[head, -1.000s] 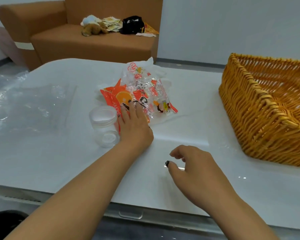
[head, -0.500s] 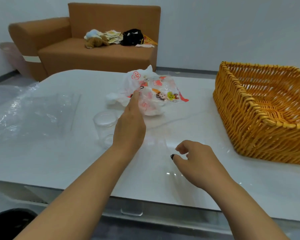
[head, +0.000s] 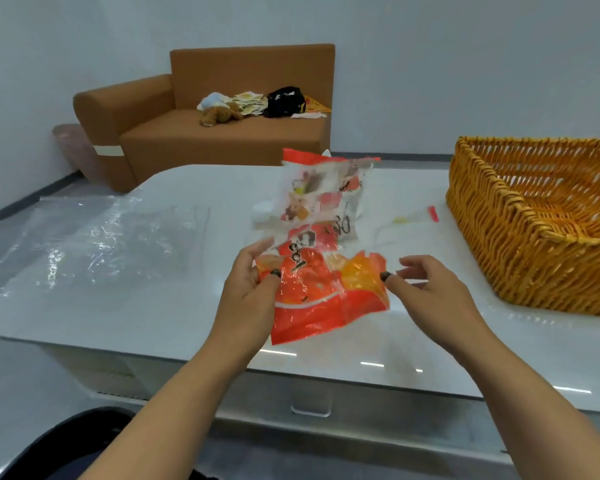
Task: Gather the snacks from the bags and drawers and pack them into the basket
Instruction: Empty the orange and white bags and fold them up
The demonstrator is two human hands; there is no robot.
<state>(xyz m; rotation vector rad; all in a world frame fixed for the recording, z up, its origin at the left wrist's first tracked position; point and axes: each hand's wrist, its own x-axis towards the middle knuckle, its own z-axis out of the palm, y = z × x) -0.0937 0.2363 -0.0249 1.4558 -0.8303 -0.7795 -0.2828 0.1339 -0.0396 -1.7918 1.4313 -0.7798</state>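
Snack packet (head: pixel 326 271), orange and red with a clear upper part, is held up above the white table (head: pixel 153 306) at frame centre, long axis upright. Left hand (head: pixel 250 289) pinches its lower left edge, thumb on the front face; right hand (head: pixel 426 285) pinches the lower right edge, other fingers loosely spread. Two-sided hold likely keeps the limp film flat for carrying. Packet sits between the hands, upper end well clear of them. Wicker basket (head: pixel 520 258) stands at right of frame, apart from the packet. Clear plastic bag (head: pixel 101 237) lies flat at left.

Brown sofa (head: pixel 222 140) behind white table (head: pixel 153 306)
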